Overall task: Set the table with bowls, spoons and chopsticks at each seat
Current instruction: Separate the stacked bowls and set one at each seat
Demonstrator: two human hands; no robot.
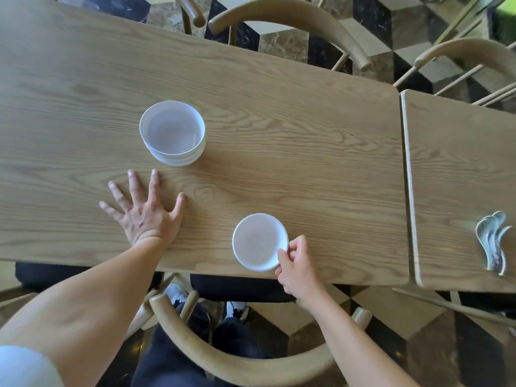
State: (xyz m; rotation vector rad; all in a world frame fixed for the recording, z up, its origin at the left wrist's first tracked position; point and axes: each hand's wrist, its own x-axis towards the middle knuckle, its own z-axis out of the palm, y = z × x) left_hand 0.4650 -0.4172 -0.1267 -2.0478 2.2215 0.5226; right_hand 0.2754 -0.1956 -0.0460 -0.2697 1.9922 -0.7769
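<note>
A single white bowl (258, 241) stands near the front edge of the wooden table (279, 121). My right hand (297, 268) pinches its right rim with thumb and fingers. A stack of white bowls (172, 134) sits farther back toward the middle. My left hand (143, 210) lies flat on the wood just in front of that stack, fingers spread, holding nothing. Several nested white spoons (492, 241) lie on the adjoining table at the right. No chopsticks are in view.
A second wooden table (458, 177) butts against the right end. Curved-back wooden chairs stand at the near side (223, 356) and the far side (293, 18), with another (469, 57) at the far right. The floor is patterned tile.
</note>
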